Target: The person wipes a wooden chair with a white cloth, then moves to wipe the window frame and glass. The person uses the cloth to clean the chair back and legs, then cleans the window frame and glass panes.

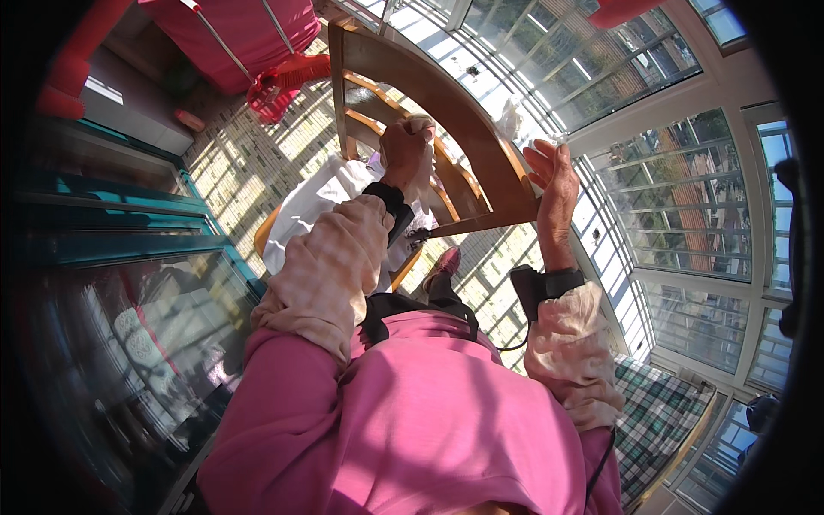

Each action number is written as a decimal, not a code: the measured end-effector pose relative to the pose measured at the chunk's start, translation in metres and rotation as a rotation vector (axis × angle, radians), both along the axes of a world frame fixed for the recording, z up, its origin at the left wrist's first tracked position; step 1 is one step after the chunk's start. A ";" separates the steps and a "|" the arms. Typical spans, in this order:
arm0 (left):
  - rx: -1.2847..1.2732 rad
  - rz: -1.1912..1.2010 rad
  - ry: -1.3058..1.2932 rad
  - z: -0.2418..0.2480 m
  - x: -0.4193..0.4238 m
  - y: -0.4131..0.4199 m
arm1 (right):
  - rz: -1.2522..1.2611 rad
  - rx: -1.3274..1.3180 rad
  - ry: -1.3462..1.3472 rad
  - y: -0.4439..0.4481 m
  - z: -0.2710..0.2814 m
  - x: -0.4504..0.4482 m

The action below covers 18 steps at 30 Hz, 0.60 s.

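Observation:
A brown wooden chair (492, 138) with curved slats stands before me, its back toward the windows. My left hand (404, 147) is closed in a fist at the slats, with a pale cloth (422, 183) bunched in it and hanging below. The fist hides part of the slats. Beside the outer end of the chair's broad top rail, my right hand (556, 183) is raised with fingers apart and nothing in it. Whether its fingertips touch the rail I cannot tell. White sheeting (309, 206) lies over the chair's seat (407, 269).
Crumpled white material (510, 119) lies on the windowsill (595, 222) at right. A red dustpan (264, 103) and red broom (306, 71) stand on the tiled floor (232, 151). Teal-framed glass doors (129, 248) flank my left; a plaid cloth (663, 412) is at lower right.

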<state>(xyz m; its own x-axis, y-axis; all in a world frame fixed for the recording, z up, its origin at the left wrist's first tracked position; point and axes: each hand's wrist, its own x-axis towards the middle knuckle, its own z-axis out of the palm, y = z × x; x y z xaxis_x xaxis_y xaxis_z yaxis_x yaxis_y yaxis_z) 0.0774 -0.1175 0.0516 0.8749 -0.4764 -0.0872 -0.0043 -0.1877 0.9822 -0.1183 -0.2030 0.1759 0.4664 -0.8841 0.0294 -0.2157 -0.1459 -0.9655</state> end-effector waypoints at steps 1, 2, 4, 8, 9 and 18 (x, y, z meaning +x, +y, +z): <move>0.007 -0.025 -0.043 0.004 -0.008 0.001 | -0.006 -0.007 -0.011 -0.001 -0.001 0.000; -0.078 -0.065 0.123 0.009 -0.020 0.000 | -0.025 -0.013 0.000 -0.001 -0.002 0.001; 0.069 -0.182 -0.013 0.018 -0.038 0.007 | -0.036 -0.010 -0.025 -0.001 -0.004 0.001; -0.024 -0.452 0.091 0.035 -0.053 0.022 | -0.040 0.010 -0.047 -0.002 -0.005 0.001; 0.002 -0.516 0.143 0.039 -0.051 0.026 | -0.039 0.026 -0.070 -0.002 -0.005 0.001; -0.229 -0.774 0.579 0.089 -0.058 0.075 | 0.241 0.357 -0.366 0.011 -0.003 -0.023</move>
